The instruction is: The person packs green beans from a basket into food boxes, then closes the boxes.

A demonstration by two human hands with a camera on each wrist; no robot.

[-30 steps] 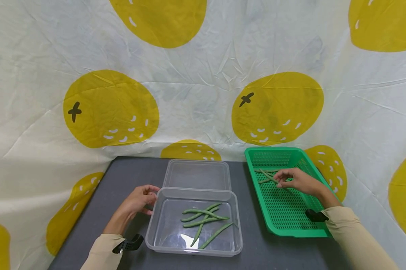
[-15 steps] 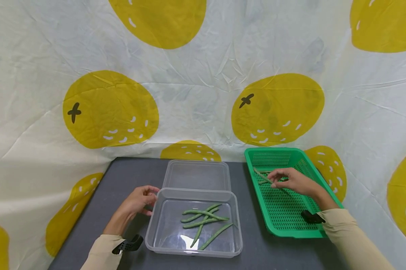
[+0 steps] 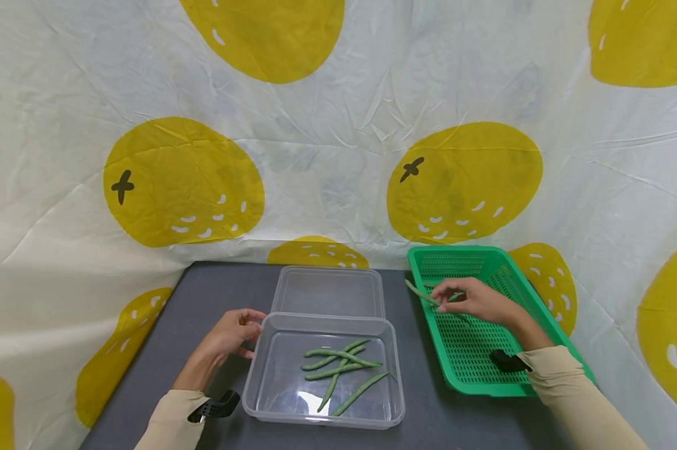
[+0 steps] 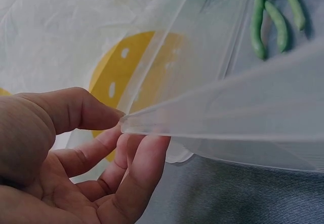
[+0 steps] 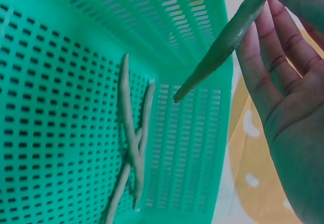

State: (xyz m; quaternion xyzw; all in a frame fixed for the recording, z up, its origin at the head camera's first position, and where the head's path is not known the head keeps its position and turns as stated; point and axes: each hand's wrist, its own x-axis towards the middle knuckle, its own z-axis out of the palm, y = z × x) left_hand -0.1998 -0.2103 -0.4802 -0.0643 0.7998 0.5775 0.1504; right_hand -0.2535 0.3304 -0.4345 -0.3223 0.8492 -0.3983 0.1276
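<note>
My left hand pinches the left rim of a clear plastic container; in the left wrist view the thumb lies above the rim corner and fingers below. Several green beans lie loosely crossed on the container's floor. Over the left part of a green plastic basket, my right hand pinches one green bean between thumb and fingertips. The bean slants, its far end reaching past the basket's left rim in the head view. A few other beans lie on the basket floor, partly behind the hand in the head view.
Behind the container lies a clear plastic lid on the dark grey table. A strip of table separates container and basket. A white cloth with yellow fruit prints hangs behind and at both sides.
My right hand has moved left with the pinched bean, from over the beans in the basket toward its left rim. The left hand and the container have stayed still.
</note>
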